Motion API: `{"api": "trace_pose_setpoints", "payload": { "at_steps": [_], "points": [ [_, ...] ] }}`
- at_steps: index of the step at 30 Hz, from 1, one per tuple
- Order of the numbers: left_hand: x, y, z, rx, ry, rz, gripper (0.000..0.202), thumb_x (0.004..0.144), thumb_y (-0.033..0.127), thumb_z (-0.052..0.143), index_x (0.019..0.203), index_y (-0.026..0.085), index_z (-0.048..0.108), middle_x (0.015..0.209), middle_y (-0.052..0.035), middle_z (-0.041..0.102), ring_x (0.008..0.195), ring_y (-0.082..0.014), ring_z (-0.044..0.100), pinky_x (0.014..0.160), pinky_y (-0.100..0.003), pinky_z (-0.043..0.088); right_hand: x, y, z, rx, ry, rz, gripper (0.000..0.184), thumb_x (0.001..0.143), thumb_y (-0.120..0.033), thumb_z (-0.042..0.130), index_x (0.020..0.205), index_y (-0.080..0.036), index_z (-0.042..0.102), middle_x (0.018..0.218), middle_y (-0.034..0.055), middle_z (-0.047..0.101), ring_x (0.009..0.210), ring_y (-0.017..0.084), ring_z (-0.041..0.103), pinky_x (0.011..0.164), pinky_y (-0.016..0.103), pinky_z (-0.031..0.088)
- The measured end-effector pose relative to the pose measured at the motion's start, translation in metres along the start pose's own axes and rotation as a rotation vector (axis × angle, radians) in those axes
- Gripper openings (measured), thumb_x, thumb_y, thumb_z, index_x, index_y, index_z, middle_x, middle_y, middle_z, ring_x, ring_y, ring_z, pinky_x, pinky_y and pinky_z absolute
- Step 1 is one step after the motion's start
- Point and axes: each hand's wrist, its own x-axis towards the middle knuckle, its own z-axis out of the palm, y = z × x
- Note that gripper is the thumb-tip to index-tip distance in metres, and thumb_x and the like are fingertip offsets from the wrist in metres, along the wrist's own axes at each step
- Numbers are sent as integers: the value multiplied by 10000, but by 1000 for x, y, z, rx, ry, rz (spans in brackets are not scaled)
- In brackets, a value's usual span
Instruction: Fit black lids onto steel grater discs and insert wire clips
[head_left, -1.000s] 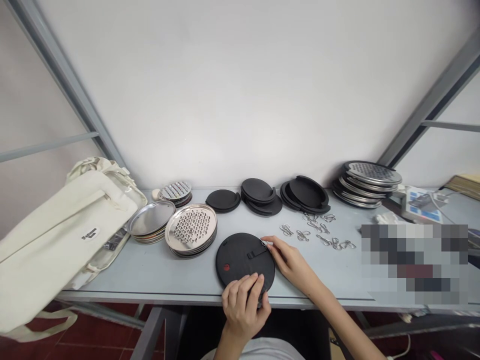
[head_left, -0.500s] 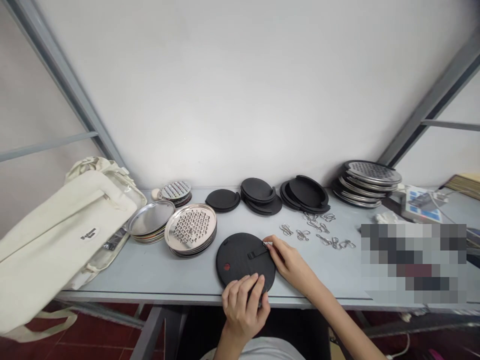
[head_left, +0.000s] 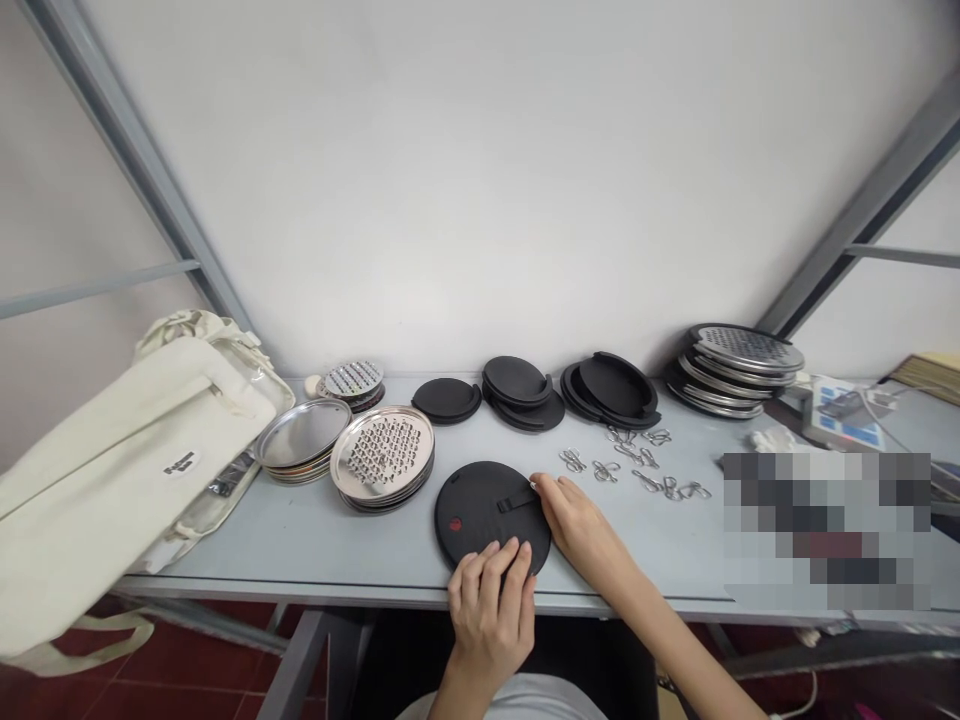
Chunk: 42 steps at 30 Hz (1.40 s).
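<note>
One loose round black disc (head_left: 480,510) lies apart from three black disc stacks (head_left: 517,382). Four round steel plate stacks (head_left: 382,455) stand there too.

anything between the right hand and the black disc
Nothing visible. The right hand already touches the black disc at the end of its strap, and the left hand is on the disc's near edge.

Matt black plastic disc (head_left: 476,505), smooth, glossy stainless perforated grater plates (head_left: 382,450) to the left, bright polished wire clips (head_left: 606,471) far right, matt cream woven cloth bag (head_left: 127,450) at left, smooth pale grey counter (head_left: 337,545), satin finish
</note>
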Motion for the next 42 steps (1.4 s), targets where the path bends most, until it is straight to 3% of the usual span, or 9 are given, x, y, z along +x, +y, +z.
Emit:
{"api": "trace_pose_setpoints", "payload": {
  "at_steps": [18, 38, 42],
  "points": [
    [4, 5, -4, -25, -9, -34, 233, 939, 183, 496, 1067, 193, 690, 974, -50, 714, 925, -193, 612, 887, -352, 360, -1, -1, 1, -8, -29, 17, 244, 935, -60, 288, 1053, -143, 485, 794, 79, 540, 763, 238, 530, 696, 356, 493],
    [6, 12, -3, -20, 0, -73, 233, 944, 175, 486, 1060, 187, 689, 969, -56, 711, 939, -202, 611, 892, -360, 363, -1, -3, 0, 41, 28, 12, 213, 951, -89, 306, 1045, -187, 470, 807, 68, 557, 772, 247, 526, 716, 374, 475],
    [11, 15, -1, 12, 4, -156, 228, 951, 204, 489, 1053, 204, 694, 982, -45, 711, 928, -203, 604, 853, -358, 353, -4, -8, 1, 42, 29, 10, 197, 972, -124, 293, 1041, -184, 468, 811, 73, 553, 767, 246, 538, 708, 378, 482]
  ]
}}
